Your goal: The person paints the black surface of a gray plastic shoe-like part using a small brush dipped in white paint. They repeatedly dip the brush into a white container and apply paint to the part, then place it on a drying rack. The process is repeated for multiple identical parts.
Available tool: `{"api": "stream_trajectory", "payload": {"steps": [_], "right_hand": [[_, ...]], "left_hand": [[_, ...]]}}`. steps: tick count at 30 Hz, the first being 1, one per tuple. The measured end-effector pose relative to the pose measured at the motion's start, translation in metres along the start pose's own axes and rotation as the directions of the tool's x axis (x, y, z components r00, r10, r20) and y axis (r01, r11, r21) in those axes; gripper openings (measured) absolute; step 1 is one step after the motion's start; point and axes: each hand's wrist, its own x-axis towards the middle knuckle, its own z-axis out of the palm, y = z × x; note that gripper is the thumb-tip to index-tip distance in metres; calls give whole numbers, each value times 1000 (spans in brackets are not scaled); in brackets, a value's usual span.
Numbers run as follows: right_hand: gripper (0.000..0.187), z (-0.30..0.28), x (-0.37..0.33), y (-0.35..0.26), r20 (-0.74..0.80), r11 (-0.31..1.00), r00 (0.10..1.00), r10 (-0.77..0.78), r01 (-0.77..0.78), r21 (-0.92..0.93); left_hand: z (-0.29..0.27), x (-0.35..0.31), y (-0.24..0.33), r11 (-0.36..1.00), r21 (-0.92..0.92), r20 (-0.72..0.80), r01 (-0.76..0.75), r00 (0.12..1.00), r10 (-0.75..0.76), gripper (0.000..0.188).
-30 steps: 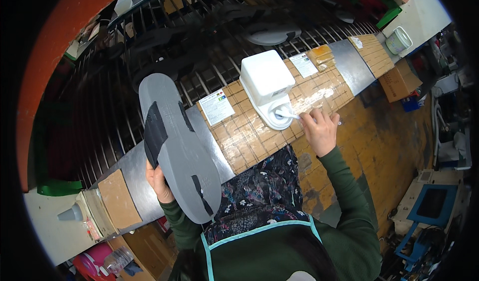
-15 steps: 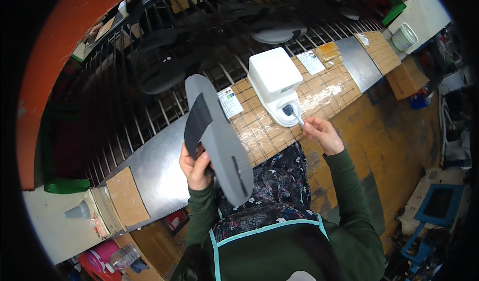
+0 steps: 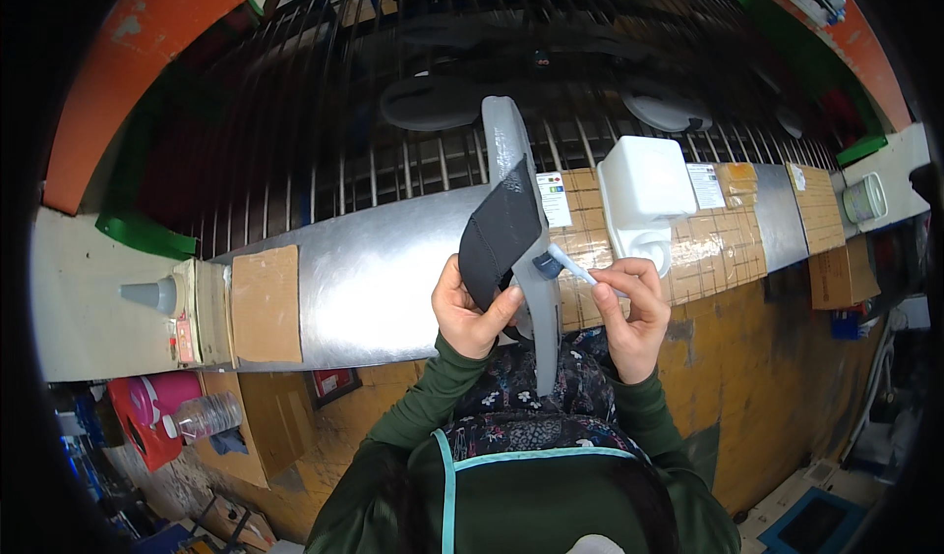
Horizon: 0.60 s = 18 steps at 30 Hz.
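My left hand (image 3: 470, 310) grips a sandal (image 3: 503, 234) with a grey sole and a black upper, its thumb near the strap opening. The sandal stands on edge, toe pointing away from me. In my right hand (image 3: 634, 320), pinched between thumb and fingers, is a small brush (image 3: 568, 261) with a pale handle and dark bristles. Its bristles are at the edge of the grey sole, beside the black upper; whether they touch I cannot tell. Right of the sandal stands a white dispenser (image 3: 646, 182) with a round cup at its front.
A metal ledge (image 3: 379, 259) partly covered with taped cardboard (image 3: 723, 249) runs across in front of me. Beyond it are dark bars (image 3: 295, 180) with several grey soles (image 3: 433, 102). A grey cone (image 3: 147, 293) is at left, a pale tub (image 3: 865, 200) at right.
My right hand has lifted the brush from the dispenser's cup and brought it left to the sandal. The sandal has turned more edge-on, and the view has shifted left.
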Motion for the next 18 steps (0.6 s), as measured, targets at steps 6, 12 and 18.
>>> {"api": "stream_trajectory", "payload": {"steps": [6,12,18], "right_hand": [[14,11,11,2,-13,989,999,-47,45,-139],[14,13,28,1,-28,952,993,-116,104,-288],[18,9,47,-2,-24,847,949,-315,269,-459]], "left_hand": [[-9,-7,1,995,96,-7,-7,1000,7,41],[-15,-9,4,986,165,40,5,999,-12,38],[-17,-8,8,979,199,62,-40,998,28,38]]}}
